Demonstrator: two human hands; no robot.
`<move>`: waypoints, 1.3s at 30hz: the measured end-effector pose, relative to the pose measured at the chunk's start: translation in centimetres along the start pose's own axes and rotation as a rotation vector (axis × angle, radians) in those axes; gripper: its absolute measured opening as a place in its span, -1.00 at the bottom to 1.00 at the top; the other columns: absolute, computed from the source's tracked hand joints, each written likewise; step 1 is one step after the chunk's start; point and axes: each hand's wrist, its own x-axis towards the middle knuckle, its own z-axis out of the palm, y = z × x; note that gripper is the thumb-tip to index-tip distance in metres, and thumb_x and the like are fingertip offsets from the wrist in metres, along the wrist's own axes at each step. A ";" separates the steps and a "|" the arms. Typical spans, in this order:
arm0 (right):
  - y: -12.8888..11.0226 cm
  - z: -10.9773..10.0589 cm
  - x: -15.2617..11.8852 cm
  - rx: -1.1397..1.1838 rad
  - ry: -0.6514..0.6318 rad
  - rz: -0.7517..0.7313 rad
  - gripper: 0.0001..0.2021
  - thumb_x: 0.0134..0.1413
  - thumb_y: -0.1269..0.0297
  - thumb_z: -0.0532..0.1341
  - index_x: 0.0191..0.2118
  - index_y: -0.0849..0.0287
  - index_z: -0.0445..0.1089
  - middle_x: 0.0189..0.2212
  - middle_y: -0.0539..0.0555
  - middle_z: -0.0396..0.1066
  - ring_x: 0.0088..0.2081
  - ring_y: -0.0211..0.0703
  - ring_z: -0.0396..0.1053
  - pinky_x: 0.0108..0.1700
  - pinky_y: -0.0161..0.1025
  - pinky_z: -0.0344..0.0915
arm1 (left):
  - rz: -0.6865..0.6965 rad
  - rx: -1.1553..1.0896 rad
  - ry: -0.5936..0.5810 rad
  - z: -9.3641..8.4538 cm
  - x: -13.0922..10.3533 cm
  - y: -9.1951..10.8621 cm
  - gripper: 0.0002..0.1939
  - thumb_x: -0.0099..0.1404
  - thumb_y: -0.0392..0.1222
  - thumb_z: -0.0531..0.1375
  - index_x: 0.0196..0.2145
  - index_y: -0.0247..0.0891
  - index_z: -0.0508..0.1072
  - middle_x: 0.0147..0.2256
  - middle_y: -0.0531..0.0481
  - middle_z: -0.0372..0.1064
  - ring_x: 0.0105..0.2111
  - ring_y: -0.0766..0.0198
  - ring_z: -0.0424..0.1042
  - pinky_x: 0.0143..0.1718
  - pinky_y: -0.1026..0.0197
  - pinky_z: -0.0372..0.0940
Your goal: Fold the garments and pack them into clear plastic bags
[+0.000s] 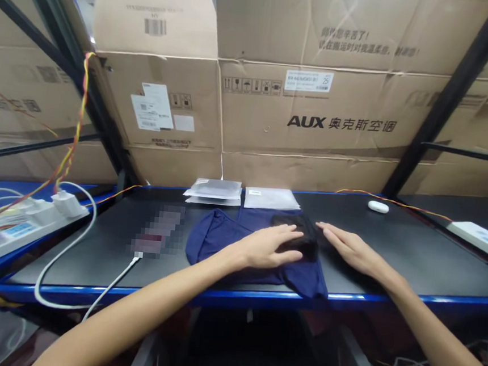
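Note:
A navy blue cloth garment (226, 235) lies on the black tabletop, with one corner reaching the blue front edge. On its right part sits a dark black piece (309, 243), perhaps fabric, whose kind I cannot make out. My left hand (270, 247) rests palm down over the garment, fingers spread and reaching onto the black piece. Just right of the cloth is my right hand (353, 250), its fingers stretched out toward the black piece and holding nothing. Flat translucent packets (215, 189) and another flat white packet (271, 198) lie behind the garment.
A blurred-out phone-like device (158, 229) with a white cable (113, 285) lies at left. Power strips stand at the far left (22, 226) and right (484, 241). A small white case (378, 207) sits at back right. Large cardboard boxes (308, 137) wall the back.

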 end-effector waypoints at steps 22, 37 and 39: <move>-4.1 2.3 5.2 -0.047 -0.332 -0.466 -0.48 0.31 0.02 0.07 0.34 -0.11 0.14 0.36 -0.03 0.07 0.37 0.04 -0.01 0.38 0.10 -0.08 | -0.258 0.117 -0.066 -2.6 -5.3 -8.3 -0.34 0.43 0.20 0.01 0.35 -0.16 0.12 0.38 -0.14 -0.10 0.38 0.09 -0.10 0.37 0.03 -0.15; -5.5 1.8 5.3 -0.027 -0.402 -0.350 -0.50 0.28 -0.14 0.06 0.24 -0.13 0.31 0.34 -0.07 0.10 0.38 0.08 -0.05 0.38 0.12 -0.09 | -0.204 0.294 0.046 -3.2 -2.4 -10.8 -0.48 0.46 0.05 -0.02 0.18 -0.32 0.38 0.33 -0.21 0.06 0.30 0.05 0.14 0.32 0.07 0.03; -5.4 1.8 5.3 -0.030 -0.406 -0.343 -0.49 0.27 -0.16 0.06 0.24 -0.13 0.31 0.34 -0.07 0.10 0.38 0.08 -0.06 0.39 0.11 -0.10 | -0.201 0.326 0.035 -3.0 -2.2 -10.7 -0.46 0.47 0.06 -0.03 0.21 -0.36 0.34 0.32 -0.25 0.07 0.30 0.04 0.14 0.32 0.08 0.03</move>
